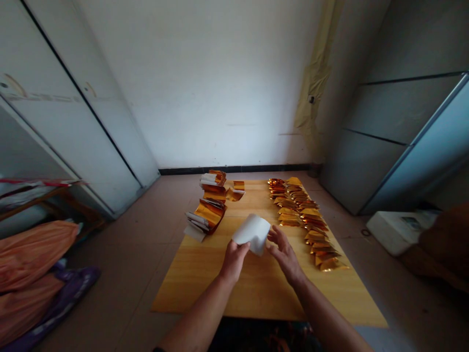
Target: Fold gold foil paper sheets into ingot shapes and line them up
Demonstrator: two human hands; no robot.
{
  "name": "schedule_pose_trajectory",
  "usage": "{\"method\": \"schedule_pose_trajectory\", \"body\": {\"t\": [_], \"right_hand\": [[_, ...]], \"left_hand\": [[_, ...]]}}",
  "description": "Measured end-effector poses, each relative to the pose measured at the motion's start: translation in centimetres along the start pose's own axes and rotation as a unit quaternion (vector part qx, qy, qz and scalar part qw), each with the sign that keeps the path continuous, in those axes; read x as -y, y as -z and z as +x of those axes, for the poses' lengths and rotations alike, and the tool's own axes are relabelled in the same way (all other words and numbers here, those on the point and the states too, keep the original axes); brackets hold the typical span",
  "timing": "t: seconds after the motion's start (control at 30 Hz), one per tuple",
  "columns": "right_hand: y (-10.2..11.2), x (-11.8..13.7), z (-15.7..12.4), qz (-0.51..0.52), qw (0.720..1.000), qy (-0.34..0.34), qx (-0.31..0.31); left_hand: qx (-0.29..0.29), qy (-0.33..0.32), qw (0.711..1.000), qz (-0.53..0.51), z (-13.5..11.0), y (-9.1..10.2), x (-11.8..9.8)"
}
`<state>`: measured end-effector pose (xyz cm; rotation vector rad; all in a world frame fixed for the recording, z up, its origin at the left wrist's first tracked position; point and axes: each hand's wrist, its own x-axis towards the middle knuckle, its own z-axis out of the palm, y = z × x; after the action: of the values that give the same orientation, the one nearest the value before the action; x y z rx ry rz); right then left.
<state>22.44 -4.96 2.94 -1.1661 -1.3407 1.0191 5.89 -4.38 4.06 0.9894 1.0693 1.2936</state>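
**Q:** What does the head view show at the centre?

**A:** Two bare forearms reach over a pale wooden worktop [190,288]. The left hand [234,261] has its grip clamped on the lower edge of a curled white sheet [252,233], which is raised above the worktop between both hands. The right hand [285,253] has its grip apart, with spread fingers [276,237] just beside the sheet's right edge.

**Q:** What lies near the hands?

**A:** Right of them, a long row of overlapping gold foil packets [304,215] runs along the worktop. Ahead and to the left sits a loose stack of gold foil strips with white backing [208,212]. A small gold foil piece [234,194] lies just beside that stack.

**Q:** Is any writing legible?

**A:** A white boxy appliance [395,232] on the floor at right bears a small label [412,224], too small to read. The foil and sheet show no readable marks.

**Q:** And around the worktop?

**A:** White cabinet doors [84,122] stand at left, above orange bags [29,254] and a purple bag [69,288]. A grey-blue cabinet [399,132] stands at right.
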Motion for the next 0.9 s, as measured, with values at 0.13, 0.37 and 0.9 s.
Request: {"method": "schedule_pose_trajectory", "body": {"t": [0.13,0.37,0.9], "right_hand": [[-0.6,0.5,0.6,0.015,1.0,0.008,-0.007],[-1.1,0.8,1.1,0.104,0.992,-0.057,0.043],[-1.8,1.0,2.0,-0.211,0.961,-0.18,0.02]], "left_hand": [[0.053,0.107,0.971,-0.206,-0.1,-0.9,-0.5],[0.095,0.115,0.961,-0.232,1.5,0.9,-0.1],[-0.066,0.048,0.951,0.297,5.2,1.2,0.6]]}}
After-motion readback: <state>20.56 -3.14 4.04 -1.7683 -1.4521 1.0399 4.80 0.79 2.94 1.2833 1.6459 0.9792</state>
